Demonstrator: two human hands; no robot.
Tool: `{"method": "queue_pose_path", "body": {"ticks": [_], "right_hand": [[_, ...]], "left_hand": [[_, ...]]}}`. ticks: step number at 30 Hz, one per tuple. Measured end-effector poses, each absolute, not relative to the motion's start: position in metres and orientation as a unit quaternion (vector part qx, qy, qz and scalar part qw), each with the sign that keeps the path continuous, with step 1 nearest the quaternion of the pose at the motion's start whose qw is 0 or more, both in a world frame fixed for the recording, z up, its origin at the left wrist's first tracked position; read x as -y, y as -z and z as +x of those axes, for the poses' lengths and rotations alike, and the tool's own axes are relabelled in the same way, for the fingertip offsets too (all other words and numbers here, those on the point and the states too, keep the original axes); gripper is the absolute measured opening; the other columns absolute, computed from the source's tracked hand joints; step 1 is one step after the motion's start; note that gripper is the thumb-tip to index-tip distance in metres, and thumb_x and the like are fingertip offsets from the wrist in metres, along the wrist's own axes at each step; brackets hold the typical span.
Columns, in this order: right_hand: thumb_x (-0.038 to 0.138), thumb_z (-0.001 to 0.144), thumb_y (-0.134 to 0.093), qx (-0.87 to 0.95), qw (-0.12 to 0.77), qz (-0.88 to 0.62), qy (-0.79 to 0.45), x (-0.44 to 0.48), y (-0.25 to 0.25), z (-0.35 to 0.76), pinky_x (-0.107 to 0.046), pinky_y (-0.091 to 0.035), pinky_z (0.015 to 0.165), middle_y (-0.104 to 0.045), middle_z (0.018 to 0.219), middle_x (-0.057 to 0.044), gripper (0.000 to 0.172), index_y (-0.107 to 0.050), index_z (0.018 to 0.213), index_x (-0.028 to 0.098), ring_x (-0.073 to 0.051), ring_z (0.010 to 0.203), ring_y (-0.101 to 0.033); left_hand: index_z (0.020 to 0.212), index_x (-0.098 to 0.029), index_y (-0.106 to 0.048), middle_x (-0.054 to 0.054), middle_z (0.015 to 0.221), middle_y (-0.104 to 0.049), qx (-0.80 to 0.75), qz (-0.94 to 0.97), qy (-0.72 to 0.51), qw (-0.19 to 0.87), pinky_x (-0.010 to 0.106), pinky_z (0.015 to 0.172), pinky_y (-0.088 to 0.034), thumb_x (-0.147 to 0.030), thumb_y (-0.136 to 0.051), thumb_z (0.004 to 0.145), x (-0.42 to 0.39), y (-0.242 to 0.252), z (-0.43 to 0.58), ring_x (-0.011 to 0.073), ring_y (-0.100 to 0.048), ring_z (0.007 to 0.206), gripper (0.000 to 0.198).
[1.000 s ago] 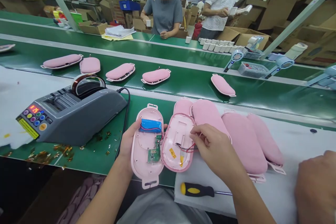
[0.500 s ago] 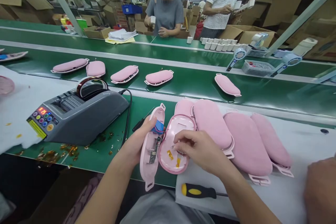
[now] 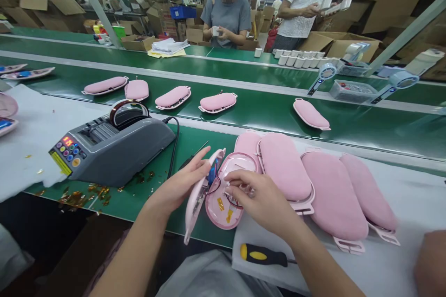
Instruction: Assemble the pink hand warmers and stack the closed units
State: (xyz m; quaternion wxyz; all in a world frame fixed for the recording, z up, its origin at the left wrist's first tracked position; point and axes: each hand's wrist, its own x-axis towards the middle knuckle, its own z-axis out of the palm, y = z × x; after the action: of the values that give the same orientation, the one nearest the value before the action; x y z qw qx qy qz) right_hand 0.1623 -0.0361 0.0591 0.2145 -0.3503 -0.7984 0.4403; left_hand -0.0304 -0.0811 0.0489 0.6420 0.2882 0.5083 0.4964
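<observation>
My left hand (image 3: 183, 183) grips a pink plastic shell half (image 3: 195, 204), tilted nearly on edge, its inner side facing right. Inside it show a blue block (image 3: 212, 174) and part of a circuit board. Beside it, a second pink shell half (image 3: 223, 220) lies hollow side up, with pieces of amber tape (image 3: 220, 203) inside. Over that hollow my right hand (image 3: 259, 197) pinches at thin red and black wires; a small whitish bit shows at its fingertips, too small to name. Closed pink padded cases (image 3: 284, 167) lie just right of it.
A grey tape dispenser (image 3: 114, 148) stands left, amber tape scraps (image 3: 83, 197) before it. A yellow-black screwdriver (image 3: 264, 255) lies near the front edge. More pink cases (image 3: 219, 101) sit on the green belt (image 3: 258, 106). Two people (image 3: 226, 14) stand across; another person's blurred arm (image 3: 430, 262) shows at right.
The held shell half has tipped up onto its edge, and my left fingers have straightened along its back. My right hand has shifted slightly left over the other half. The whole view has swung a little left.
</observation>
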Motion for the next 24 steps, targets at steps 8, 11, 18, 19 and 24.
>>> {"method": "queue_pose_path", "body": {"ticks": [8, 11, 18, 19, 24], "right_hand": [[0.017, 0.091, -0.042, 0.913, 0.171, -0.342, -0.142, 0.069, -0.048, 0.227, -0.041, -0.051, 0.092, -0.046, 0.136, -0.006, 0.043, -0.045, 0.131, 0.033, -0.023, 0.123, -0.045], [0.008, 0.088, -0.038, 0.902, 0.158, -0.394, -0.081, 0.075, -0.033, 0.232, -0.044, -0.049, 0.092, -0.043, 0.136, -0.009, 0.058, -0.035, 0.140, 0.033, -0.025, 0.121, -0.045], [-0.003, 0.081, -0.043, 0.937, 0.183, -0.289, 0.065, 0.048, -0.018, 0.169, -0.052, -0.029, 0.100, -0.045, 0.142, -0.009, 0.061, -0.046, 0.133, 0.028, -0.032, 0.130, -0.037], [-0.004, 0.081, -0.042, 0.943, 0.193, -0.266, 0.052, 0.043, -0.022, 0.163, -0.052, -0.025, 0.102, -0.050, 0.139, -0.007, 0.058, -0.049, 0.130, 0.026, -0.030, 0.130, -0.038], [0.009, 0.082, -0.054, 0.923, 0.243, -0.229, -0.192, 0.032, -0.076, 0.151, -0.043, -0.039, 0.096, -0.066, 0.113, -0.006, 0.036, -0.059, 0.115, 0.022, -0.023, 0.108, -0.057]], "left_hand": [[0.134, -0.029, -0.037, 0.015, 0.134, -0.041, -0.677, 0.363, -0.385, 0.512, 0.037, 0.087, -0.043, -0.056, -0.070, 0.069, 0.071, -0.046, -0.022, 0.0319, -0.045, 0.119, 0.078], [0.141, -0.026, -0.026, 0.016, 0.128, -0.047, -0.672, 0.340, -0.391, 0.529, 0.037, 0.086, -0.044, -0.047, -0.074, 0.068, 0.075, -0.042, -0.023, 0.0312, -0.050, 0.115, 0.090], [0.128, -0.023, -0.045, 0.012, 0.125, -0.052, -0.629, 0.359, -0.418, 0.549, 0.030, 0.069, -0.048, -0.039, -0.076, 0.067, 0.081, -0.041, -0.018, 0.0228, -0.060, 0.090, 0.071], [0.126, -0.022, -0.048, 0.011, 0.120, -0.056, -0.620, 0.352, -0.422, 0.560, 0.029, 0.069, -0.048, -0.038, -0.076, 0.067, 0.082, -0.041, -0.021, 0.0215, -0.060, 0.087, 0.067], [0.109, -0.013, -0.067, 0.013, 0.098, -0.070, -0.524, 0.330, -0.481, 0.620, 0.029, 0.072, -0.047, -0.063, -0.056, 0.078, 0.092, -0.049, -0.058, 0.0248, -0.063, 0.090, 0.061]]}}
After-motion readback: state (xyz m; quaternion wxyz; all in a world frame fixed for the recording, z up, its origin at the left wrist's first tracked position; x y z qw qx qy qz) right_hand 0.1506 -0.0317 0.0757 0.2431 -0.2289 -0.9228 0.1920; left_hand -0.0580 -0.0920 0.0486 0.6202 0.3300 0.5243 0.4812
